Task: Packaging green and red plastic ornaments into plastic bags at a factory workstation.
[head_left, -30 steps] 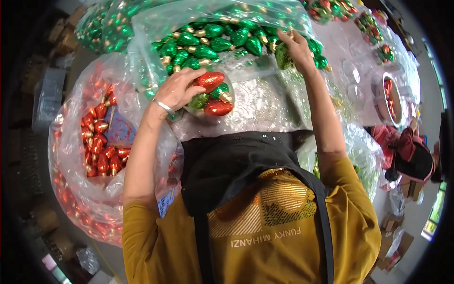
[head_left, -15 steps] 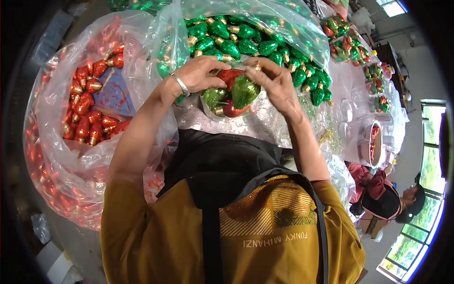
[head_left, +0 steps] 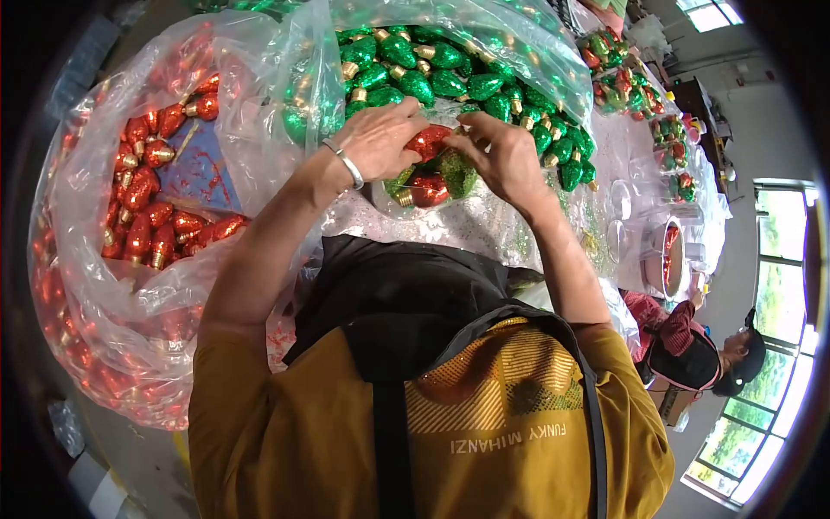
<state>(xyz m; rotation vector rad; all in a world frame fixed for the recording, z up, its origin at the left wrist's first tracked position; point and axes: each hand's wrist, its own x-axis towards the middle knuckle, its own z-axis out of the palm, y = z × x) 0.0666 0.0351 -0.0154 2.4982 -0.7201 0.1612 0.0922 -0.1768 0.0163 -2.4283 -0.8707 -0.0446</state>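
Left hand (head_left: 380,138) and right hand (head_left: 501,156) both grip a clear pack (head_left: 430,177) of red and green glitter bulbs above the counter (head_left: 484,227). Pack looks filled, not visibly closed. Bulk bags of red bulbs (head_left: 143,216) and green bulbs (head_left: 432,69) remain well stocked.

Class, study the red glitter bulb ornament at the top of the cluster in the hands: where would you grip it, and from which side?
Grip the red bulb ornament across its rounded body, from above: both hands crowd its flanks and other ornaments sit beneath.
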